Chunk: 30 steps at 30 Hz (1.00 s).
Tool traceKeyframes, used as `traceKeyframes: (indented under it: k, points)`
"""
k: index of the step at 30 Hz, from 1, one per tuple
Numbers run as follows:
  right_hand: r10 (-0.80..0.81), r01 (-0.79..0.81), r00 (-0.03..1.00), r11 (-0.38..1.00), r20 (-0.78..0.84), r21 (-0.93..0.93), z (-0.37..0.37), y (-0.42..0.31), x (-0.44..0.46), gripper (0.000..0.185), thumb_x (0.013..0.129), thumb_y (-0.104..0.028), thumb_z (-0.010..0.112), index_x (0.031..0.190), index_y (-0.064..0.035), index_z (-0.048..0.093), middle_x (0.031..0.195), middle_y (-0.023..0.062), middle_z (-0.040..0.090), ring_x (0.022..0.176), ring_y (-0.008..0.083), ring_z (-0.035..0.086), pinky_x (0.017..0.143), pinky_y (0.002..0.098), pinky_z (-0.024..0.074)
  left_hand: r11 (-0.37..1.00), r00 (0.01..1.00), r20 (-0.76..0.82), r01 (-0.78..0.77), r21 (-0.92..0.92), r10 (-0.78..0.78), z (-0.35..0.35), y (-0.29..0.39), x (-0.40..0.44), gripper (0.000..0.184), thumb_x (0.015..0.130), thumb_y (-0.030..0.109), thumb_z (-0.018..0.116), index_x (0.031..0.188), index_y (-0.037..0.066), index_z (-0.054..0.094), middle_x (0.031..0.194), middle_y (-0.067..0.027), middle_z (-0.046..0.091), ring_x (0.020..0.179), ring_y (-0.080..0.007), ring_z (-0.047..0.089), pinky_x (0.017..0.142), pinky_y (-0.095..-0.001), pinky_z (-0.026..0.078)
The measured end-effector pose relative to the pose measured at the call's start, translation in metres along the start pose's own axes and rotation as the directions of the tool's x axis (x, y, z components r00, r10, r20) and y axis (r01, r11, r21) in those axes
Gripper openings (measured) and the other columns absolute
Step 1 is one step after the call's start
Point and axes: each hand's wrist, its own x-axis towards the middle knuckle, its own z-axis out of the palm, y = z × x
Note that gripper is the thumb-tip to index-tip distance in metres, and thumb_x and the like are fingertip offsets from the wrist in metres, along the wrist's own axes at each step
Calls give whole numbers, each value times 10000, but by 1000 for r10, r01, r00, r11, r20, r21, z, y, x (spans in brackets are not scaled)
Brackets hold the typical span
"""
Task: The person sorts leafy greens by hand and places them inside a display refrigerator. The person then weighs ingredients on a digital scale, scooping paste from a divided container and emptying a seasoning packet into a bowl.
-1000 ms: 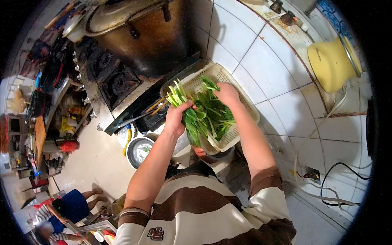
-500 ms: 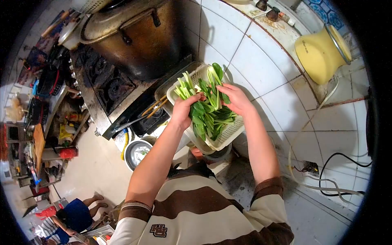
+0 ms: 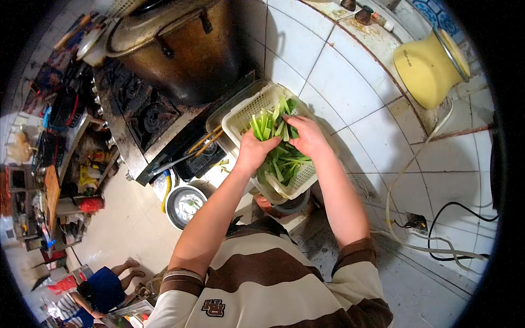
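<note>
Cut leafy greens (image 3: pixel 285 163) with pale green stalks lie in a cream perforated plastic basket (image 3: pixel 244 107). My left hand (image 3: pixel 256 151) is closed round a bunch of them, stalks pointing up past the fingers. Opposite it, my right hand (image 3: pixel 308 135) grips the other side of the bunch, with its fingers curled in among the stalks and leaves. Both thumbs point inward, close to each other. The greens hide most of my fingertips. Below my hands, loose leaves fill the near part of the basket.
A large blackened pot (image 3: pixel 188 60) stands on the gas stove (image 3: pixel 153 117) at the upper left. Chopsticks (image 3: pixel 208 141) rest beside the basket. A metal bowl (image 3: pixel 186 206) is near my left forearm. A yellow container (image 3: pixel 429 71) stands on the tiled ledge. Another person (image 3: pixel 104 292) is at lower left.
My hands have come closer together and slightly lower, gathering the greens between them. The stalks sit lower, so more of the basket's far end shows.
</note>
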Motion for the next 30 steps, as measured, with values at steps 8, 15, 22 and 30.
traceKeyframes:
  k: [8, 15, 22, 30]
  points:
    - [27, -18, 1000, 718, 2, -695, -35, 5, 17, 359, 821, -253, 636, 1089, -23, 573, 1013, 106, 586, 915, 197, 559, 806, 361, 456, 967, 978, -106, 154, -202, -178, -13, 18, 5, 255, 750, 75, 661, 974, -24, 590, 865, -83, 636, 715, -160, 619, 641, -287, 508]
    - [-333, 573, 816, 370, 472, -731, 3, -2, -8, 450, 836, -224, 608, 1224, -21, 499, 1196, 181, 552, 1103, 260, 533, 928, 341, 415, 959, 969, 64, 246, -142, -239, -25, 29, 15, 254, 752, 63, 659, 972, -40, 586, 842, -106, 642, 692, -182, 641, 609, -291, 531]
    - [-114, 364, 922, 580, 370, -729, 15, -6, -7, 329, 852, -117, 591, 1144, 28, 552, 947, 86, 637, 799, 116, 586, 709, 245, 475, 970, 970, 59, 237, -47, -234, -28, 27, 19, 233, 736, 54, 677, 935, -43, 603, 819, -116, 648, 661, -181, 639, 589, -289, 528]
    - [-63, 332, 929, 570, 363, -752, 10, -7, -3, 333, 818, -95, 582, 1122, 33, 540, 913, 96, 642, 762, 149, 601, 676, 275, 484, 977, 977, 8, 213, 27, -213, -25, 14, 24, 232, 719, 46, 682, 928, -34, 620, 809, -99, 650, 658, -165, 626, 582, -276, 511]
